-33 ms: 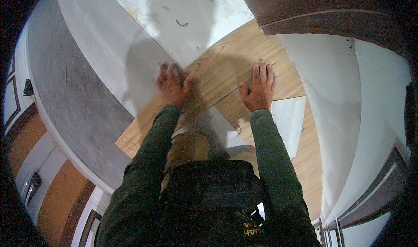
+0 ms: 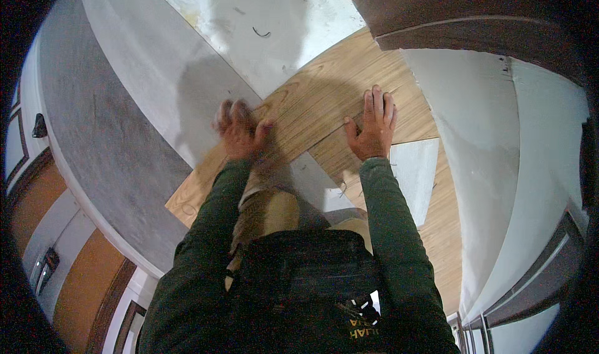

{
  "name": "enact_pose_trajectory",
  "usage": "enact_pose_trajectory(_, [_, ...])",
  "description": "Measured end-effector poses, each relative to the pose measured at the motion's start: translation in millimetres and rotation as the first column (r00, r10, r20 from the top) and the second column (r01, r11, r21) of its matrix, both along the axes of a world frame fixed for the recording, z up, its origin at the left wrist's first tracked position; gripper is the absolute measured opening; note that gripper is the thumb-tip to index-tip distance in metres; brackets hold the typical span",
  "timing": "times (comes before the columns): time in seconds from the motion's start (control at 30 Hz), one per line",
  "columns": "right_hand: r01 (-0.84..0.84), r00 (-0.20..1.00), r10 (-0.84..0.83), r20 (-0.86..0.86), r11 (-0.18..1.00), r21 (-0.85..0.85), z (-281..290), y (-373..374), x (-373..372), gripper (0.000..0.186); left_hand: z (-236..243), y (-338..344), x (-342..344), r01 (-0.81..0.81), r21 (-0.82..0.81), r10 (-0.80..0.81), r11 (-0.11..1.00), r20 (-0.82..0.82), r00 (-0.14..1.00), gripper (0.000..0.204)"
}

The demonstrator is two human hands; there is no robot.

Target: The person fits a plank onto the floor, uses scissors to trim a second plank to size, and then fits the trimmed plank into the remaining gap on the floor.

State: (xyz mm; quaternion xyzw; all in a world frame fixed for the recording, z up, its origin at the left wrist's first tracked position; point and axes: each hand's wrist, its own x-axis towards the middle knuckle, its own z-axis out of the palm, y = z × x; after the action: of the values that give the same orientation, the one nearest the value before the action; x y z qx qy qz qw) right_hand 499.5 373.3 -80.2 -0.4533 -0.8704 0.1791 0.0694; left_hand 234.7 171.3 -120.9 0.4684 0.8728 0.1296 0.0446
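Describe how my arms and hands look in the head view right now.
Both the left sleeve and the right sleeve are long, dark green and plain, reaching the wrists. The left hand and right hand are ungloved. No ring shows on the right; motion blur hides such detail on the left. I see no cables on either arm.

A: How does the long plank [image 2: 318,107] look?
B: Like wood, its grain plainly drawn; the face seems smooth, with a low sheen.
A: And the dark grey strip [image 2: 118,129]?
B: Matt and mottled, faintly scuffed; the white surface [image 2: 331,29] at the top looks smoother, though smudged.
A: The green sleeves [image 2: 392,204]?
B: Cloth, matt and softly creased; the tan trousers [image 2: 281,210] look like matt cloth too.
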Motion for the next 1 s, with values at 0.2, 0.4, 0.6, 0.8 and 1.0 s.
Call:
enact_pose_trajectory(0.2, [-0.015, 1.000, 0.014, 0.021, 0.997, 0.071, -4, 0, 3, 0.075, 18, -67, -1, 0.014, -0.078, -0.008, 0.997, 0.082, 0.997, 0.084])
enact_pose_trajectory(0.4, [0.036, 0.999, -0.036, -0.004, 0.993, 0.113, -12, 1, 1, 0.077, 18, -58, 21, -0.062, -0.037, 0.063, 0.997, 0.005, 0.998, 0.073])
enact_pose_trajectory(0.6, [0.053, 0.998, -0.051, -0.037, 0.996, 0.075, -11, -5, -1, 0.074, 11, -53, 13, -0.006, -0.017, 0.004, 1.000, -0.108, 0.994, 0.062])
enact_pose_trajectory(0.8, [0.046, 0.998, -0.038, -0.058, 0.988, 0.145, -15, 0, 0, 0.071, 11, -46, 24, -0.064, 0.016, 0.065, 0.998, -0.085, 0.994, 0.057])
enact_pose_trajectory(1.0, [0.056, 0.998, -0.053, -0.027, 0.992, 0.117, -15, -3, 6, 0.070, 10, -47, 27, -0.091, 0.039, 0.092, 0.995, -0.026, 0.995, 0.062])
